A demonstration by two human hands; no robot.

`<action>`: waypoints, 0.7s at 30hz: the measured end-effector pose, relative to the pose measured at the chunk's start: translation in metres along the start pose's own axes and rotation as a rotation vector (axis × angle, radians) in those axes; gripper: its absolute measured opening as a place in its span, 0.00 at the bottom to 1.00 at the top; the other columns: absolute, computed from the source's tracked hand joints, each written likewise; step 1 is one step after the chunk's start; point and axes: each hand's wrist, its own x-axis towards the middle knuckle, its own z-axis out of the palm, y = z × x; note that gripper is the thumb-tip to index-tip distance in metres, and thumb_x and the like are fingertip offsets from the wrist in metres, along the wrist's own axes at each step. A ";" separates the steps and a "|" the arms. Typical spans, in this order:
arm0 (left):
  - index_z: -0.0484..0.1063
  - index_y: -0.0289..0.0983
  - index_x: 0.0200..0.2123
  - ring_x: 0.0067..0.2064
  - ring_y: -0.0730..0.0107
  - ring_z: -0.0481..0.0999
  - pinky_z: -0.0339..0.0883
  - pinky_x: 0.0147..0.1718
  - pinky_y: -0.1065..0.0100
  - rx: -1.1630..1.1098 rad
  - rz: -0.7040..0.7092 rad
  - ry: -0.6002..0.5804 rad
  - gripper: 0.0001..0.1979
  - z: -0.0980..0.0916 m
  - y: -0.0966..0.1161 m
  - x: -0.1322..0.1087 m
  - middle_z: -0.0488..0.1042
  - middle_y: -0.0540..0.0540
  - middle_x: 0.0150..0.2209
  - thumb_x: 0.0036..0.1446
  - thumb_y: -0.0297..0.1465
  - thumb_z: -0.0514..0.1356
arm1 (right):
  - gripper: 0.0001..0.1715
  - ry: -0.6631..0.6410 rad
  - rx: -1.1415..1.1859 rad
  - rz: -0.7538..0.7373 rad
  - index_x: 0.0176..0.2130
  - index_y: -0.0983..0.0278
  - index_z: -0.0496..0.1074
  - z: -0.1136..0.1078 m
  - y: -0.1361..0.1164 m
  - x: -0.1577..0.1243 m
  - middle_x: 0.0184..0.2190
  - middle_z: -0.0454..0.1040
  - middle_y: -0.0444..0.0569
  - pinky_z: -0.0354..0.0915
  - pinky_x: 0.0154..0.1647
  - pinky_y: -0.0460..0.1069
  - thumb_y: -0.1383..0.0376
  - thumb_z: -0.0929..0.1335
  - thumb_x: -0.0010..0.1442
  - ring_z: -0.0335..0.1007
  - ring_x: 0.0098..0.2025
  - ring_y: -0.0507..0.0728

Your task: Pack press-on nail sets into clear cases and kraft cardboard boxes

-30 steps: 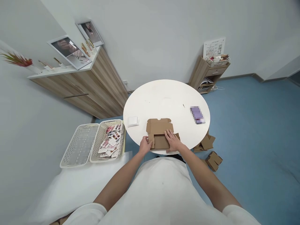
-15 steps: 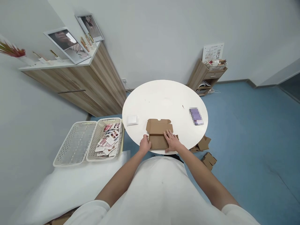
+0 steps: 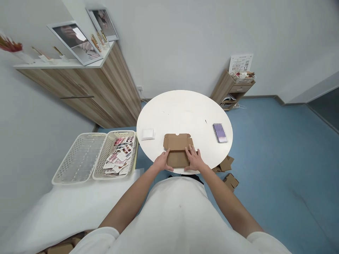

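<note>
No legible text, labels, brands, numbers or signs.

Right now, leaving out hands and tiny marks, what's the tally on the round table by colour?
Brown: 1, open cardboard box
White: 1, packet
Purple: 1, pixelated item, too blurred to identify, counted as one
Total: 3

The hands (image 3: pixel 195 162) hide parts of the box (image 3: pixel 178 159), lower centre; left edge crops the plant (image 3: pixel 12 45); purple item (image 3: pixel 219 132), right, is pixelated.
</note>
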 end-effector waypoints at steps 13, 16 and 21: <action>0.44 0.41 0.59 0.53 0.49 0.62 0.58 0.47 0.61 -0.130 -0.031 0.059 0.60 0.002 0.003 -0.001 0.61 0.38 0.52 0.22 0.40 0.70 | 0.32 0.153 1.170 0.543 0.52 0.64 0.62 0.013 0.020 -0.028 0.49 0.67 0.50 0.65 0.40 0.49 0.48 0.53 0.57 0.65 0.48 0.58; 0.43 0.40 0.59 0.53 0.48 0.62 0.58 0.46 0.61 -0.135 -0.036 0.064 0.60 0.002 0.003 -0.001 0.61 0.37 0.53 0.22 0.40 0.71 | 0.30 0.180 0.993 0.484 0.53 0.63 0.60 0.008 0.017 -0.024 0.50 0.66 0.50 0.63 0.43 0.49 0.51 0.53 0.58 0.63 0.49 0.57; 0.44 0.39 0.59 0.54 0.48 0.61 0.57 0.48 0.60 -0.123 -0.016 0.080 0.59 0.005 0.002 0.000 0.60 0.36 0.54 0.23 0.42 0.70 | 0.32 0.160 0.618 0.476 0.59 0.67 0.51 0.011 0.005 -0.023 0.52 0.60 0.57 0.55 0.52 0.52 0.55 0.51 0.59 0.58 0.54 0.58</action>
